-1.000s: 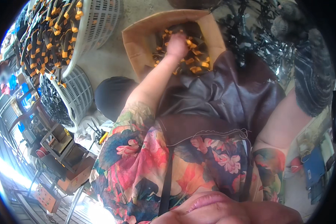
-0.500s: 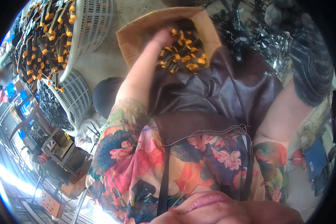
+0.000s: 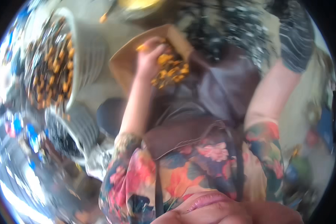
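My bare left hand [image 3: 151,58] is over the left side of an open cardboard box [image 3: 119,61], its fingers curled round an orange-ended piece [image 3: 141,47]. Only the orange end of that piece shows. Beside the hand, a heap of dark, orange-ended pieces [image 3: 171,69] lies in the box. The box rests against the brown apron [image 3: 222,84] over my lap. My right arm reaches to the upper right in a dark, wavy-patterned sleeve [image 3: 296,41]. My right hand [image 3: 278,7] is dark and blurred at the picture's rim, so its fingers cannot be made out.
A pale slatted basket [image 3: 76,56] full of orange-ended pieces stands at the left, with a smaller grey basket [image 3: 80,125] of dark parts below it. Shiny dark metal parts [image 3: 227,28] are heaped beyond my lap. A yellow-topped round container [image 3: 138,3] is at the far edge.
My left hand has come up from the heap to the box's left side with an orange-ended piece. The whole view has shifted and blurred. My right arm still reaches to the upper right.
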`<action>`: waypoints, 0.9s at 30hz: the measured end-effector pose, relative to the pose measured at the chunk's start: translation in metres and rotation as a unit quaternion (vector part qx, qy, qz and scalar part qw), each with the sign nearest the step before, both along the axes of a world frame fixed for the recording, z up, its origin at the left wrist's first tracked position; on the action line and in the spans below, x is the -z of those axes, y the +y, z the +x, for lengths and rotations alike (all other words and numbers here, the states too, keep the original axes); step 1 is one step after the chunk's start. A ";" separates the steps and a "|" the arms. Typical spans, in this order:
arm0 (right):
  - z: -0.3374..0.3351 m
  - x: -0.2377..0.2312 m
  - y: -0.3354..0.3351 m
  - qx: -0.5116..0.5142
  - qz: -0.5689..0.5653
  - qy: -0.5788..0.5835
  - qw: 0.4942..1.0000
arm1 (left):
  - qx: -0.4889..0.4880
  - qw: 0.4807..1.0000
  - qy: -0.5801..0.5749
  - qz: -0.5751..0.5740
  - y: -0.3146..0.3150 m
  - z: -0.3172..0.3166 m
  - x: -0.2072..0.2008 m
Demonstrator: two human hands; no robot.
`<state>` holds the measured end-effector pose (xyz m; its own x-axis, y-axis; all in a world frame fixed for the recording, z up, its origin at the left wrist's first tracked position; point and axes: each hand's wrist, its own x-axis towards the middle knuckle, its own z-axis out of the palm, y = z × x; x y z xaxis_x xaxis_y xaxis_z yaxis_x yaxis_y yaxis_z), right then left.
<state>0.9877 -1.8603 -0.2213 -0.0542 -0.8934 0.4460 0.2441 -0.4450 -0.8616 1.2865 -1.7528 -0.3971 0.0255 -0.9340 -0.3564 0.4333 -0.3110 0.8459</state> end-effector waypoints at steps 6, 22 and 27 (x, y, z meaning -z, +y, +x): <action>-0.188 0.206 0.027 0.293 0.289 -0.081 0.908 | -0.015 0.999 -0.022 0.039 0.014 0.022 -0.049; -0.281 0.416 0.007 0.108 0.575 0.593 0.552 | -0.039 0.980 0.117 0.158 0.032 -0.022 -0.047; -0.266 0.375 -0.008 0.094 0.504 0.624 0.589 | -0.061 0.980 0.134 0.131 0.031 -0.016 -0.070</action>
